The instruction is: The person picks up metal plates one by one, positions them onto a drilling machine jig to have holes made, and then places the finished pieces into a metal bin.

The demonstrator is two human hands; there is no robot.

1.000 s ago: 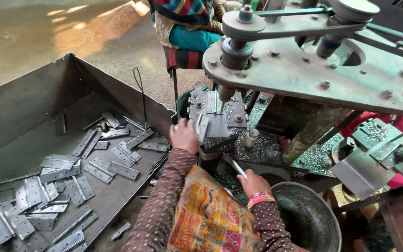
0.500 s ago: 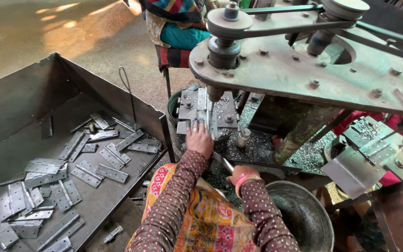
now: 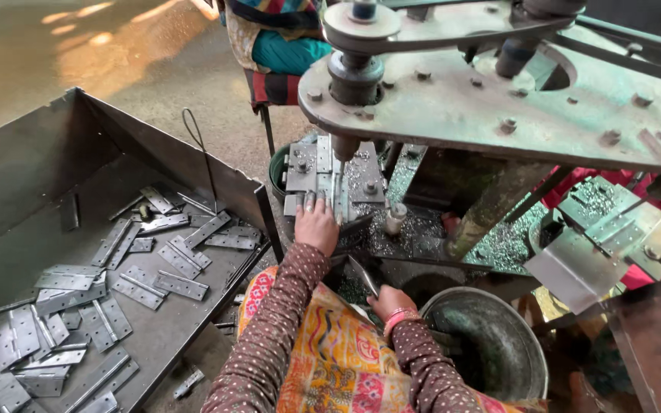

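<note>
My left hand (image 3: 317, 226) reaches up to the grey drilling fixture (image 3: 304, 170). Its fingertips press a flat metal hinge against the fixture, just left of the drill bit (image 3: 340, 174). My right hand (image 3: 390, 301) is lower, near my lap, and grips a flat metal strip (image 3: 363, 275) that points up and to the left. Both my sleeves are brown and dotted. Metal shavings (image 3: 422, 233) lie around the fixture's base.
A large grey metal tray (image 3: 78, 145) on my left holds several loose hinges (image 3: 158, 268). A round metal bowl (image 3: 491, 348) sits by my right arm. The machine's heavy plate (image 3: 499, 99) with pulley and belt overhangs the fixture. Another person sits behind the machine (image 3: 281, 46).
My left hand has moved from the tray's edge up to the fixture under the drill bit. My right hand has stayed low on the metal strip.
</note>
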